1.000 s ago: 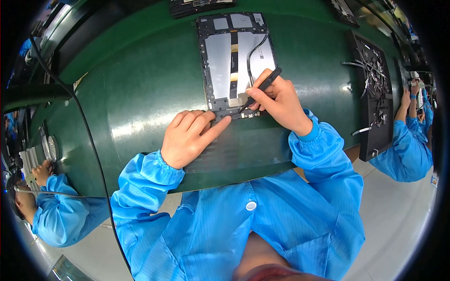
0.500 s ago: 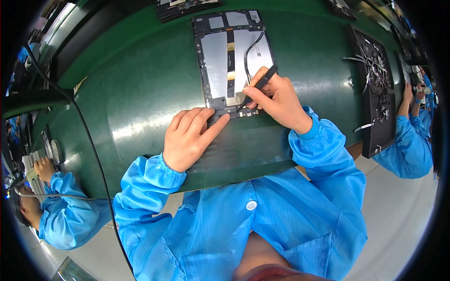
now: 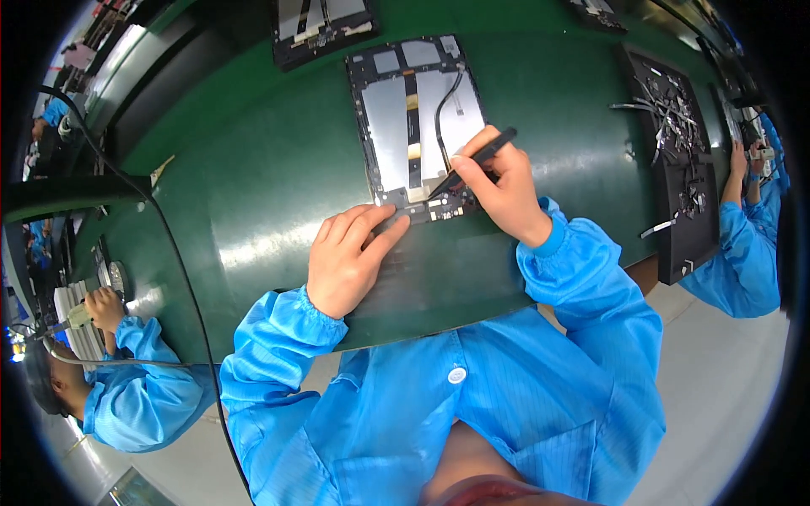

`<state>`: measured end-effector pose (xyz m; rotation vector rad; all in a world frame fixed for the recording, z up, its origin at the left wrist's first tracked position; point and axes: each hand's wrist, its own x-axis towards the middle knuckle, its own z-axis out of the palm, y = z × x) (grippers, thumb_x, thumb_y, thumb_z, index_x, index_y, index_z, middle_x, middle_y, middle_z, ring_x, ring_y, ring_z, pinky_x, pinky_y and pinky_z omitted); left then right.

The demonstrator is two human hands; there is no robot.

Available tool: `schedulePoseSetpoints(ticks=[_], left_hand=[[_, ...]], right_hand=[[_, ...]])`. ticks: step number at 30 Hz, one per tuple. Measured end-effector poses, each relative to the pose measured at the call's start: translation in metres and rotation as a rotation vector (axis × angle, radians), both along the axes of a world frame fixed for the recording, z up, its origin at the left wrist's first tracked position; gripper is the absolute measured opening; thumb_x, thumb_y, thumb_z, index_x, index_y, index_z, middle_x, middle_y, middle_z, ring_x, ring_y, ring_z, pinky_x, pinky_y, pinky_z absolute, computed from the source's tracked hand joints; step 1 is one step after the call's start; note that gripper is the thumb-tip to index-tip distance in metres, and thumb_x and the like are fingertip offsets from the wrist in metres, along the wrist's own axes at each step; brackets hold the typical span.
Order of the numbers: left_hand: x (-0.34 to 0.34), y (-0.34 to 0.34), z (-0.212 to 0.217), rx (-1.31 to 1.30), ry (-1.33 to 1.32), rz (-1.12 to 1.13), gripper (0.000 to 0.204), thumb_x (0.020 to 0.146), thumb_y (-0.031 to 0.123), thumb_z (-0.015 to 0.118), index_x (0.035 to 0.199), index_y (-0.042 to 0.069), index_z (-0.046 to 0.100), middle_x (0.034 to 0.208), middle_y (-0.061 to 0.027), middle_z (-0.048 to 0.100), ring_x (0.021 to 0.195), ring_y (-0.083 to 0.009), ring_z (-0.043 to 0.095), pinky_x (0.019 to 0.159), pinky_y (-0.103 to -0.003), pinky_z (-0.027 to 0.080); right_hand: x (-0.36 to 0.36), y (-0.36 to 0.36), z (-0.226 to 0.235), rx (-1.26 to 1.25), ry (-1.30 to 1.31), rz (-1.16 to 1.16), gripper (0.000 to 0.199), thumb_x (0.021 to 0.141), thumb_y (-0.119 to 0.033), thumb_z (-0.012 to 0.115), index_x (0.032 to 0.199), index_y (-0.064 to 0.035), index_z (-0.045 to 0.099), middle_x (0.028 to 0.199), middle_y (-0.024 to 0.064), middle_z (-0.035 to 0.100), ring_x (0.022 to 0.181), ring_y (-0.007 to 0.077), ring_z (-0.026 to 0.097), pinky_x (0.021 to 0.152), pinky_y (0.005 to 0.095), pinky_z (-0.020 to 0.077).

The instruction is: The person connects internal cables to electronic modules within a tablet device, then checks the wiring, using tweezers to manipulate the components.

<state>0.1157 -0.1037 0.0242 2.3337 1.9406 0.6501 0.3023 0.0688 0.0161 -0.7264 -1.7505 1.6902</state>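
A: What was in the right hand (image 3: pixel 498 190)?

B: Its grip was pinched around a black tweezer-like tool (image 3: pixel 485 153), slanted down so that the tip met, or hung just over, the near end of a flat ribbon cable (image 3: pixel 413 126) — I couldn't tell which.

A: And the left hand (image 3: pixel 346 261)?

B: Grasping nothing; it lay loosely spread, palm down, its fingertips resting on the near edge of an opened tablet (image 3: pixel 428 126).

A: How far along did things look?

B: Partway, I'd judge. The back was off and the pale metal plates lay bare. The ribbon cable ran down the middle, and a curved black cable (image 3: pixel 440 118) lay to its right. Small bright parts (image 3: pixel 436 214) were exposed at the near end; what was left beyond that, the view didn't show.

A: Which way did the tablet point?

B: Its long axis ran away from the person, the far end leaning slightly left. The end with the separate pale panels faced away.

A: And where was it?

B: Flat on the green worktop (image 3: pixel 253 152), ahead of the person's chest. Another opened unit (image 3: pixel 289 17) lay beyond it, leftward — and a black tray (image 3: pixel 688 244) of loose cables (image 3: pixel 662 118) stood well to the right.
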Motion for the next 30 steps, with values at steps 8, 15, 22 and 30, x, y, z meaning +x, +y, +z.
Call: schedulePoseSetpoints(ticks=[8,15,22,30], left_hand=[[-0.011,0.038,-0.005,-0.001,-0.065,-0.187,0.053,0.072,0.018,0.083,0.122,0.01,0.068,0.126,-0.0106,0.063,0.118,-0.0314,0.061,0.095,-0.042,0.053],[-0.017,0.114,-0.01,0.093,-0.096,-0.213,0.046,0.078,0.012,0.077,0.123,0.01,0.066,0.129,-0.0112,0.061,0.117,-0.033,0.06,0.097,-0.042,0.052],[-0.052,0.249,-0.036,0.216,0.008,0.053,0.038,0.09,0.021,0.069,0.127,0.013,0.066,0.133,-0.0102,0.062,0.123,-0.0308,0.057,0.101,-0.042,0.048],[-0.103,0.282,-0.021,0.433,0.091,0.243,0.028,0.09,0.03,0.067,0.11,0.013,0.075,0.114,-0.0099,0.071,0.109,-0.0302,0.064,0.1,-0.043,0.046]], right_hand=[[0.002,0.005,-0.011,-0.169,0.202,-0.318,0.015,0.1,-0.016,0.063,0.097,-0.0036,0.055,0.08,0.004,0.064,0.073,0.0094,0.065,0.061,0.0242,0.0502],[0.011,0.025,-0.007,0.007,0.336,-0.567,0.017,0.105,-0.02,0.054,0.103,-0.003,0.058,0.099,0.0054,0.066,0.086,0.0099,0.061,0.077,0.0272,0.0521],[0.001,0.032,-0.02,0.144,0.188,-0.413,0.029,0.106,-0.025,0.053,0.114,-0.0016,0.068,0.095,0.0034,0.069,0.086,0.009,0.061,0.077,0.0264,0.0507],[0.005,0.037,-0.021,0.132,0.174,-0.261,0.031,0.108,-0.025,0.048,0.118,-0.003,0.067,0.077,0.0018,0.066,0.073,0.0079,0.06,0.07,0.0236,0.0489]])
